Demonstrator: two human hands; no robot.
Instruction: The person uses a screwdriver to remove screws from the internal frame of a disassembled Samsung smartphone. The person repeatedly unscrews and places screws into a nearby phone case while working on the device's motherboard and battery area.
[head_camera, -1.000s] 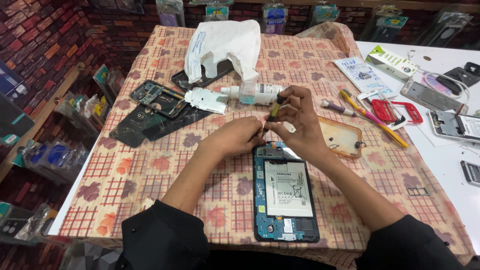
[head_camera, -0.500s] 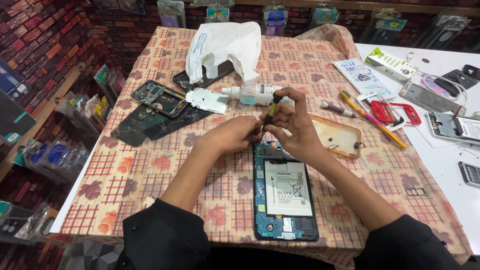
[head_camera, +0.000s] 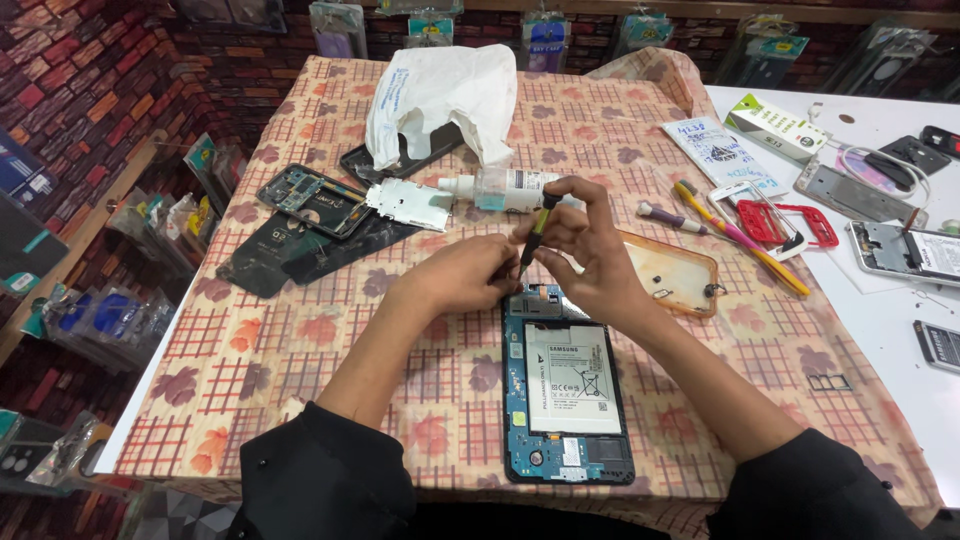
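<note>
An opened tablet (head_camera: 567, 400) lies flat at six o'clock on the worktop (head_camera: 300, 330): thin, rigid, with fragile exposed boards, best steadied by its frame edges. The right hand (head_camera: 590, 250) pinches a slim screwdriver (head_camera: 537, 232) upright at its twelve-o'clock end; the left hand (head_camera: 470, 275) pinches near the tip.

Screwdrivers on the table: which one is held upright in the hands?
The black-and-yellow screwdriver, pinched by the right hand above the opened tablet. The purple-handled screwdriver lies flat, untouched.
</note>
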